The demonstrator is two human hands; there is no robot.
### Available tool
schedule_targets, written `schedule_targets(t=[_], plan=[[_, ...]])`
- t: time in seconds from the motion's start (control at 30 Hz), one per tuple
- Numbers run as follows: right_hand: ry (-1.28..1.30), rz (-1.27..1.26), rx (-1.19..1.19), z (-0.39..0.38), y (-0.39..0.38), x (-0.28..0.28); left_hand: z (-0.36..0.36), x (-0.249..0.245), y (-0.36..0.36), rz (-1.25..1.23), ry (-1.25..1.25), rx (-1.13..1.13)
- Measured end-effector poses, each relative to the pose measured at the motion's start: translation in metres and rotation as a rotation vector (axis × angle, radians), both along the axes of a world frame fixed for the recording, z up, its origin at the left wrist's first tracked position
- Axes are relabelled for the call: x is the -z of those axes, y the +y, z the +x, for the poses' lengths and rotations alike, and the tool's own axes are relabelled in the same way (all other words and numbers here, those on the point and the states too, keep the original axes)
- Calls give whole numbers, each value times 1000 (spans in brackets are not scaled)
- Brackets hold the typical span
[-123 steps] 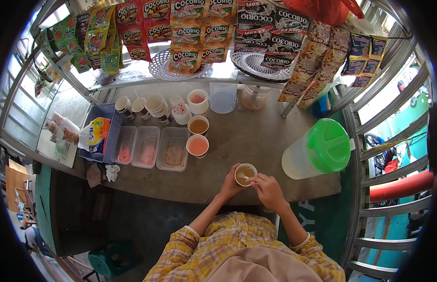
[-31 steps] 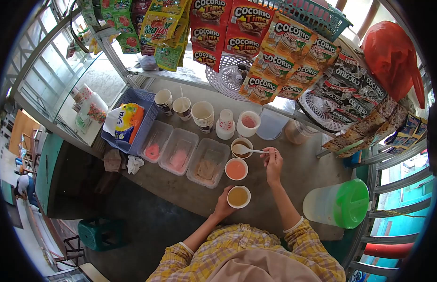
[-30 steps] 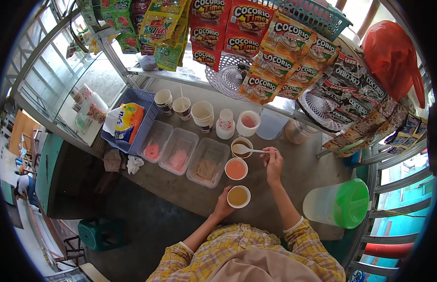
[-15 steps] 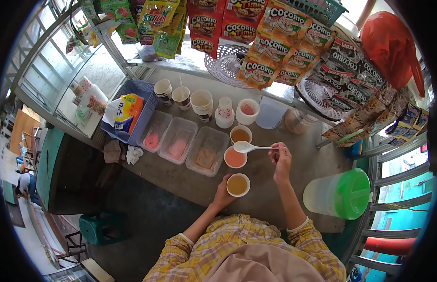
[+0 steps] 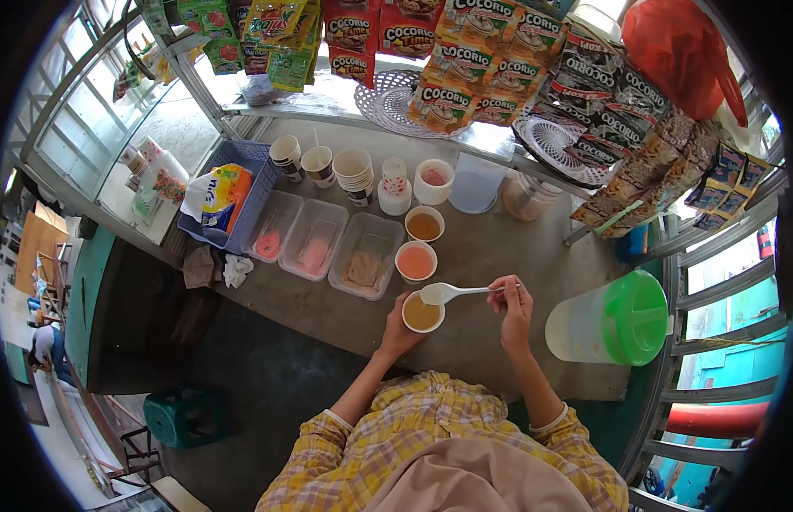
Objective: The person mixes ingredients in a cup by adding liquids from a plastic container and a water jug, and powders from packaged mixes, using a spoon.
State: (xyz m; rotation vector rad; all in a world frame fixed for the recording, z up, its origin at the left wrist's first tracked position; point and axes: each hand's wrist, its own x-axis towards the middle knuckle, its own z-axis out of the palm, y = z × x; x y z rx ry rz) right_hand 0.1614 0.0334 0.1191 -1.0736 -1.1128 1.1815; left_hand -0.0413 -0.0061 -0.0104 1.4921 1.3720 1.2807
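My left hand (image 5: 400, 330) is wrapped around a paper cup (image 5: 424, 313) of yellowish-brown liquid near the counter's front edge. In my right hand (image 5: 512, 309) is the handle of a white spoon (image 5: 452, 292); its bowl hangs over the far rim of that cup. Just beyond stands a cup of pink-orange liquid (image 5: 416, 262), and behind it a cup of amber liquid (image 5: 424, 224). To their left, a plastic tub (image 5: 367, 256) holds light-brown powder. Two more tubs beside it hold pink contents, a middle tub (image 5: 313, 241) and a left tub (image 5: 273, 226).
Stacked paper cups (image 5: 354, 177) line the back of the counter (image 5: 490, 247). A jug with a green lid (image 5: 636, 317) stands at right. A blue basket (image 5: 234, 162) holds a tissue pack. Drink sachets (image 5: 464, 64) hang above the far edge. A green stool (image 5: 187, 416) is below left.
The spoon in my right hand has come down and nearer, from above the pink-orange cup to the rim of the cup in my left hand. The view has also shifted.
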Motion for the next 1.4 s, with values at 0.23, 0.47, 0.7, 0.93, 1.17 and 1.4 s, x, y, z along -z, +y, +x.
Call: schedule_targets(t=[0.23, 0.47, 0.7, 0.93, 1.17, 1.4], plan=[[-48, 112, -16, -1, -14, -11, 0, 2, 0, 27, 11, -3], [-343, 238, -95, -3, -26, -6, 0, -1, 0, 46, 10, -2], [-479, 374, -151, -13, -36, -3, 0, -3, 0, 65, 4, 10], [-456, 365, -142, -13, -43, -4, -1, 0, 0, 68, -2, 17], [-447, 334, -139, -17, -48, 3, 0, -1, 0, 88, -4, 20], [-547, 247, -230, -19, -51, 3, 0, -1, -1, 55, -25, 19]])
